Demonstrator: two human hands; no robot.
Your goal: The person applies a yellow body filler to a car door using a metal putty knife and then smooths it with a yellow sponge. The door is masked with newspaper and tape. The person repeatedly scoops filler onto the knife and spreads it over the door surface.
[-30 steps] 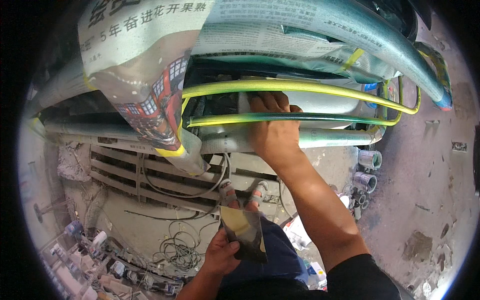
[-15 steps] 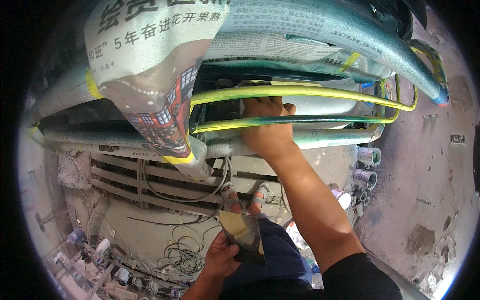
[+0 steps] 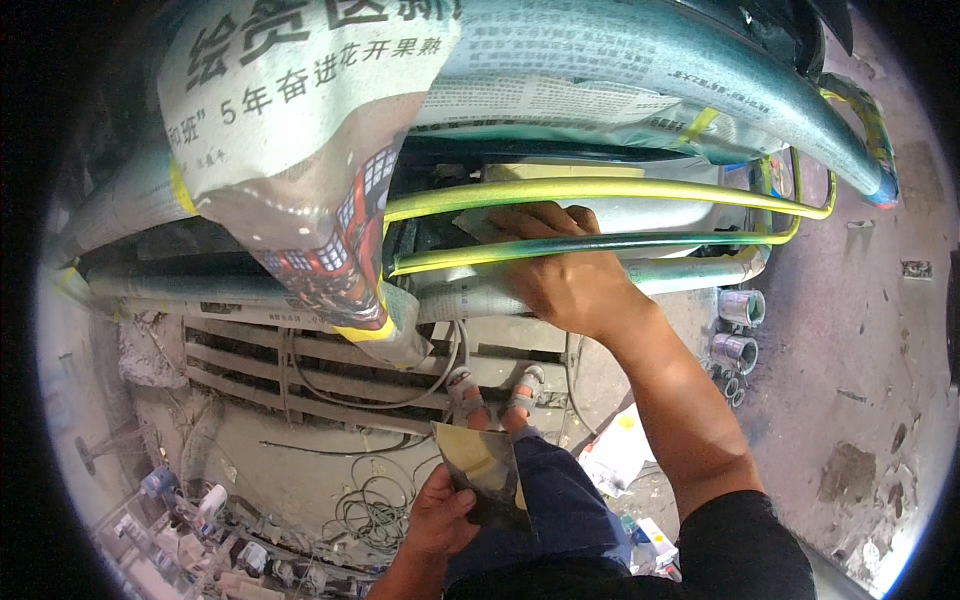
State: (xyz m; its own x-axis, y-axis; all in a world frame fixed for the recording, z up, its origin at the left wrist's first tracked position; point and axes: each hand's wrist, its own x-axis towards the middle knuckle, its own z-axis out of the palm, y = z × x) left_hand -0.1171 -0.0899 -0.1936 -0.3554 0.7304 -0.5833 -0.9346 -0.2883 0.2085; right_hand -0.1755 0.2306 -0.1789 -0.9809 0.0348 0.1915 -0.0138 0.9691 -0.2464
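Note:
My left hand (image 3: 443, 510), low in the view, pinches a thin flat plate (image 3: 490, 478) smeared with a pale yellow paste, by its left edge. My right hand (image 3: 575, 285) reaches in past the lower yellow-and-dark bar (image 3: 650, 241), its fingers between that bar and the upper yellow bar (image 3: 620, 188). From its fingertips a thin grey putty spreader (image 3: 474, 224) points left. The bar hides part of the fingers. Behind them lies a pale panel surface (image 3: 670, 213) with a cream-yellow patch (image 3: 565, 172) at its top.
Newspaper-wrapped tubes (image 3: 640, 55) and a wrapped post (image 3: 300, 150) stand close around my right arm. Below lie slatted boards (image 3: 350, 345), a coiled cable (image 3: 370, 510), metal cans (image 3: 740, 308) at right, and clutter (image 3: 220, 540) at lower left.
My right hand has shifted right and toward me, and its wrist has turned. The grey spreader now shows at its fingertips. My left hand and the plate have barely moved.

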